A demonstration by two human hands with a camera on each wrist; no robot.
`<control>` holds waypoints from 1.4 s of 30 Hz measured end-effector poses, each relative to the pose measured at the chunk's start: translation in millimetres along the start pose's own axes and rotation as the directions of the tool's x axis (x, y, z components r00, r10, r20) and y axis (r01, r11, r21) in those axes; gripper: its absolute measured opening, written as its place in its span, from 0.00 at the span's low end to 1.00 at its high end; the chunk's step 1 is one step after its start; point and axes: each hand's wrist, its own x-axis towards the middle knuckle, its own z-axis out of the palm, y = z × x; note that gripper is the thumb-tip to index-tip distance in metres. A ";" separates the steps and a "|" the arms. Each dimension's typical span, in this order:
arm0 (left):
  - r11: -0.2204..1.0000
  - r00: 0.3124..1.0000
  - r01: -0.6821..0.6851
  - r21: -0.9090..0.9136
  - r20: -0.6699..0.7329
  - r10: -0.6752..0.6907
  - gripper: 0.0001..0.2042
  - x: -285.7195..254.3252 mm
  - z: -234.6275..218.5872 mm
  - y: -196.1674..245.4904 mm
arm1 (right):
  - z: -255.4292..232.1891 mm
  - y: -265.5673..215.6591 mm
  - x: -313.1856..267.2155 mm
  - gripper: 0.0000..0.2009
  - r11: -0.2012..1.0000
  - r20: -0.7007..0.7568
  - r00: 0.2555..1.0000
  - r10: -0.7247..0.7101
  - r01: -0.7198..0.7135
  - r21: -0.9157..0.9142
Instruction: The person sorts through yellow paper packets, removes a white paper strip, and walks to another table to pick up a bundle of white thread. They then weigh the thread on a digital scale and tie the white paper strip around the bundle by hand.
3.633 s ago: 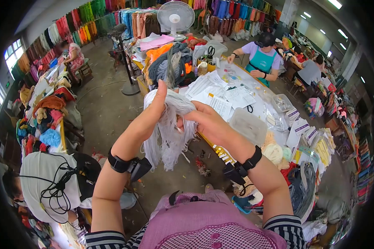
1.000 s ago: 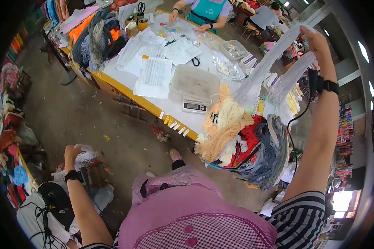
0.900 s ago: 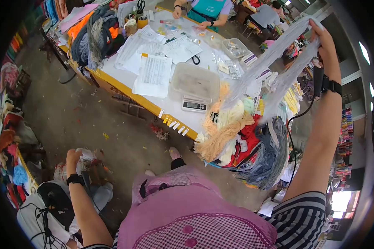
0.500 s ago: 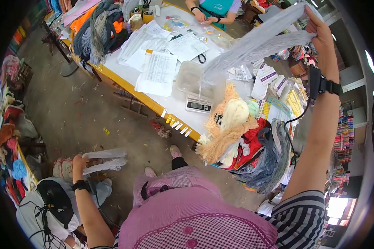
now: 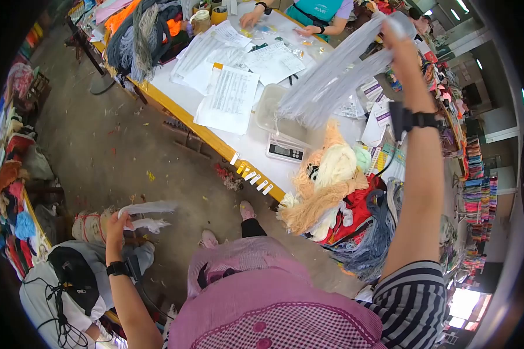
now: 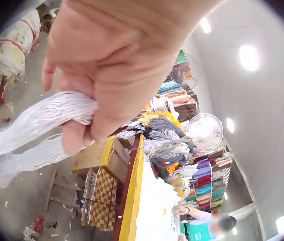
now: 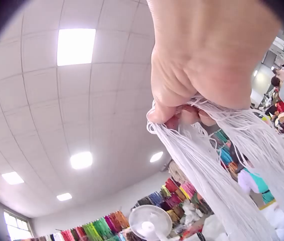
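Out to the lower left, my left hand (image 5: 115,230) grips a short bundle of white yarn (image 5: 150,207). Its two tails trail to the right; in the left wrist view the strands (image 6: 41,120) come out between curled fingers and thumb. High on the right, my right hand (image 5: 404,53) holds a longer hank of white yarn (image 5: 332,81) at its top. This hank streams down leftward over the table, in front of a clear plastic tub (image 5: 269,110). In the right wrist view, two thick lengths of yarn (image 7: 207,181) hang from the bent fingers.
A white table (image 5: 177,102) with a yellow edge carries papers (image 5: 230,99) and a small digital scale (image 5: 285,150). Peach, cream, red and grey yarns (image 5: 337,192) fill a basket at its near corner. A person in a teal apron (image 5: 317,9) works across the table.
Both hands were together in white yarn before me; now they are far apart, each with yarn. Lately the right hand rose, then shifted left, its hank swinging left; the left hand's tails swung out rightward.
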 end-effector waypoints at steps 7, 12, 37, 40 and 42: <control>0.890 0.994 0.001 -0.457 0.094 0.047 0.17 -25.0 24.9 44.0 | 136.0 195.8 -152.4 0.30 0.514 0.144 0.977 0.156 0.044 -0.856; 0.634 0.951 0.053 -0.772 0.233 0.205 0.19 -38.5 32.5 60.4 | 158.5 224.2 -270.5 0.28 0.704 0.216 0.971 0.098 0.086 -0.705; 0.531 0.656 -0.754 0.386 0.440 0.613 0.41 -152.3 88.2 210.7 | 257.9 -99.1 -370.8 0.14 0.759 0.685 0.715 -0.137 -0.369 0.537; 0.129 0.405 -0.791 0.598 0.354 0.843 0.39 -159.3 83.6 217.7 | 258.2 -148.7 -366.4 0.14 0.720 0.916 0.377 -0.133 -0.598 0.351; 0.543 0.593 -0.801 0.253 0.209 0.778 0.40 -158.2 79.0 211.5 | 248.4 -171.2 -361.1 0.13 0.767 0.939 0.318 -0.131 -0.567 0.299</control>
